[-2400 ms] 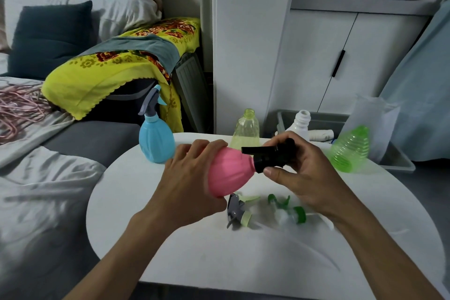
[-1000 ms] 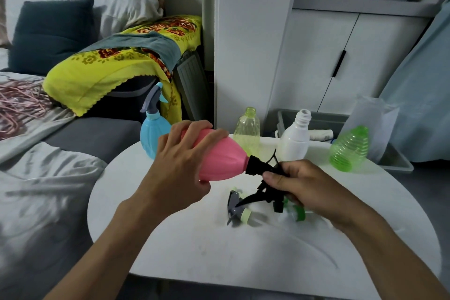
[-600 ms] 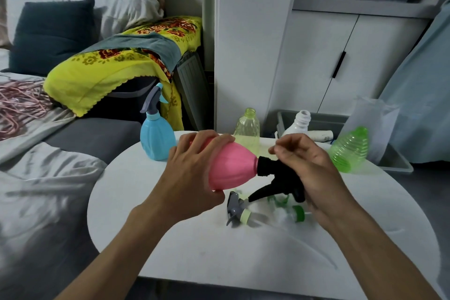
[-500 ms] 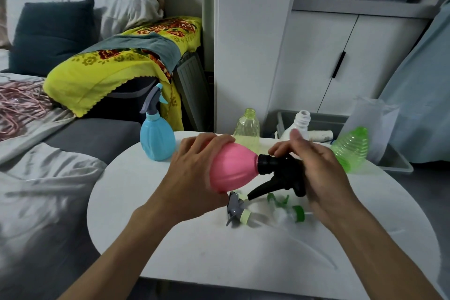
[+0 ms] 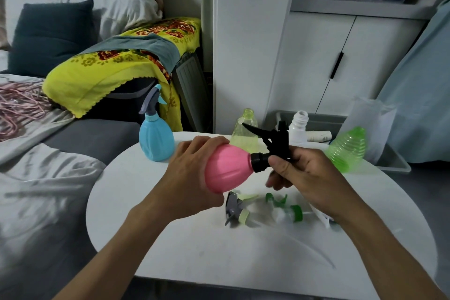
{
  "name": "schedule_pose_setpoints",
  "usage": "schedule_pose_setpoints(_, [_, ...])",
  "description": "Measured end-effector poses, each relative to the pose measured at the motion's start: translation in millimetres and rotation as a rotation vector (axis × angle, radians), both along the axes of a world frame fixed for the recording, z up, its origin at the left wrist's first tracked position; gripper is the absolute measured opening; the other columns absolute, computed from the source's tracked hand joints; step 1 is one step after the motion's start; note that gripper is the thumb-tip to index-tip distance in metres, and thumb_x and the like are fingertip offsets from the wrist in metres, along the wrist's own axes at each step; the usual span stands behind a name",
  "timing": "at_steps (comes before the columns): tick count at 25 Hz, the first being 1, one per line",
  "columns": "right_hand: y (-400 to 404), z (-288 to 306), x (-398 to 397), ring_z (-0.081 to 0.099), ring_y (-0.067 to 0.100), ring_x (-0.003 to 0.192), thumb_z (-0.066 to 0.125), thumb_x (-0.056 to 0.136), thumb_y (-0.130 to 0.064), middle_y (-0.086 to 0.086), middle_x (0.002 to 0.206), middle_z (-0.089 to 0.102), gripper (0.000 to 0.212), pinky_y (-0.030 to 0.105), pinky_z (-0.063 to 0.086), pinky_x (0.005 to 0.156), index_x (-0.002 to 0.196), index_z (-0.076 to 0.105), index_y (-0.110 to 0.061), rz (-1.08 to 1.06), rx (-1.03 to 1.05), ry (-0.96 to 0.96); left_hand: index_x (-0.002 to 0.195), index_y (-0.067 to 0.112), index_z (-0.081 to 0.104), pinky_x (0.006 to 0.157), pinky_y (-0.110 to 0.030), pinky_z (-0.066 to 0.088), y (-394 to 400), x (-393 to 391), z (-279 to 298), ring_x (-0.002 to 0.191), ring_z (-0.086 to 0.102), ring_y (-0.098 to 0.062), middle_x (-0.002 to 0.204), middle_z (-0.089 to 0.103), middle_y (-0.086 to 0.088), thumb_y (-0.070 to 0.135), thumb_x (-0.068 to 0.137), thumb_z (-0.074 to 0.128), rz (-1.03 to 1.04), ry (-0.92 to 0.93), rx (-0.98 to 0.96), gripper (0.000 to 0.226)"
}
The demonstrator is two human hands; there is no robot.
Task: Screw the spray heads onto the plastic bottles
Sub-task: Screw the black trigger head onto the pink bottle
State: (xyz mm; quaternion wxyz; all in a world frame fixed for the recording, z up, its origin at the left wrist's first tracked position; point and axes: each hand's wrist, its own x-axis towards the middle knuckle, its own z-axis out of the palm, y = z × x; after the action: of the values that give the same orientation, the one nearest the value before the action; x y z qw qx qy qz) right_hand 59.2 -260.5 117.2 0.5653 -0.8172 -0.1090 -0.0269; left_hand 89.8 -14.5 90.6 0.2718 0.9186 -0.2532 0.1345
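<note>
My left hand (image 5: 190, 178) grips a pink bottle (image 5: 227, 168) held sideways above the white round table (image 5: 170, 251), neck pointing right. A black spray head (image 5: 270, 143) sits on that neck, trigger pointing up and left. My right hand (image 5: 304, 175) is closed around the head just past its collar. On the table below lie a grey and pale-green spray head (image 5: 236, 209), a green and clear spray head (image 5: 288, 212) and a white one (image 5: 321, 217), partly hidden by my right wrist.
A blue bottle (image 5: 155, 139) with a grey spray head stands at the table's back left. A clear yellowish bottle (image 5: 244, 131), a white bottle (image 5: 298, 126) and a green bottle (image 5: 347, 148) stand open-necked along the back. Behind them sits a grey bin (image 5: 389, 156); a bed lies left.
The black spray head has turned on the pink bottle's neck: its trigger pointed down half a second ago and points up now. My right hand has shifted its grip lower.
</note>
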Motion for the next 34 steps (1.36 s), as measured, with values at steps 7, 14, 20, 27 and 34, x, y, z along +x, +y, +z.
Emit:
schedule_pose_setpoints(7, [34.2, -8.7, 0.9, 0.071, 0.008, 0.082, 0.069, 0.076, -0.053, -0.009, 0.091, 0.077, 0.026, 0.023, 0.054, 0.064, 0.096, 0.074, -0.036, -0.138, 0.309, 0.093, 0.139, 0.028, 0.038, 0.083, -0.036, 0.046, -17.7, -6.0, -0.1, 0.110, 0.040, -0.018, 0.133, 0.048, 0.002, 0.044, 0.048, 0.087, 0.047, 0.031, -0.121, 0.105])
schedule_pose_setpoints(14, [46.7, -12.1, 2.6, 0.071, 0.024, 0.099, 0.077, 0.064, -0.049, 0.004, 0.100, 0.077, 0.046, 0.030, 0.058, 0.070, 0.096, 0.076, -0.016, -0.311, 0.556, 0.067, 0.137, 0.014, 0.046, 0.080, -0.037, 0.044, -32.2, -16.5, -0.3, 0.112, 0.047, -0.030, 0.131, 0.054, -0.012, 0.050, 0.049, 0.085, 0.157, -0.070, -0.180, 0.103])
schedule_pose_setpoints(20, [49.6, -15.3, 7.0, 0.070, 0.019, 0.094, 0.068, 0.079, -0.032, 0.002, 0.102, 0.077, 0.018, 0.031, 0.058, 0.069, 0.091, 0.077, -0.023, -0.267, 0.850, 0.138, 0.134, 0.025, 0.047, 0.085, -0.037, 0.050, -41.5, -20.5, 2.5, 0.116, 0.048, -0.026, 0.132, 0.052, -0.003, 0.065, 0.056, 0.080, 0.170, -0.199, -0.162, 0.094])
schedule_pose_setpoints(27, [30.8, -7.2, 13.8, 0.071, 0.020, 0.092, 0.067, 0.079, -0.034, 0.001, 0.098, 0.078, 0.020, 0.036, 0.058, 0.071, 0.090, 0.079, -0.024, -0.160, 0.900, 0.126, 0.106, 0.050, 0.063, 0.064, -0.027, 0.060, -23.6, -13.9, 22.2, 0.090, 0.066, -0.003, 0.100, 0.062, 0.025, 0.048, 0.048, 0.088, -0.124, 0.656, -0.979, 0.063])
schedule_pose_setpoints(34, [18.9, 8.6, 7.1, 0.069, 0.025, 0.099, 0.063, 0.083, -0.025, 0.009, 0.092, 0.076, 0.014, 0.038, 0.056, 0.086, 0.074, 0.070, -0.017, 0.022, 1.007, 0.135, 0.127, 0.045, 0.043, 0.074, -0.032, 0.062, -27.9, -23.1, 20.4, 0.113, 0.056, -0.007, 0.122, 0.047, 0.028, 0.045, 0.050, 0.091, -0.245, 0.401, -0.666, 0.091])
